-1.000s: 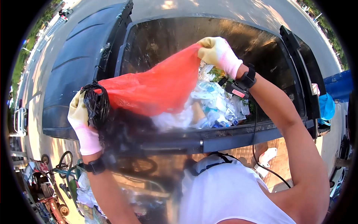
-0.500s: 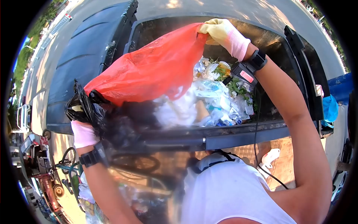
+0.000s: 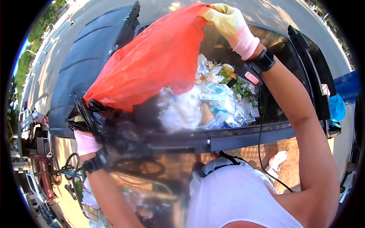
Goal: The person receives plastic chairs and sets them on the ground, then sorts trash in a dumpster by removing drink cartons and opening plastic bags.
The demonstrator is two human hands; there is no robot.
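A translucent red plastic bag [image 3: 148, 60] is stretched open over a large dark dumpster [image 3: 247, 135]. My right hand [image 3: 225, 23], in a yellow-coated glove with a pink cuff, grips its upper right edge, raised over the far rim. At the bag's lower left end, my left hand [image 3: 85, 140] is mostly covered by a crumpled black plastic bag [image 3: 85, 114] bunched around it; its fingers are hidden. Under the red bag, the dumpster holds white and clear plastic waste [image 3: 220, 98] and green leaves [image 3: 240, 91]. A blurred patch covers the lower left of the red bag.
The dumpster's ribbed lid [image 3: 85, 72] hangs open at the left. A black cable [image 3: 262, 167] runs down from my right wrist device [image 3: 250, 74]. Bagged rubbish [image 3: 91, 201] and a bicycle wheel [image 3: 72, 163] are at lower left. A blue bag [image 3: 337, 108] hangs at the right.
My right hand has risen, pulling the red bag's upper edge higher and stretching it wider. The left hand, with the black bag, has dropped slightly.
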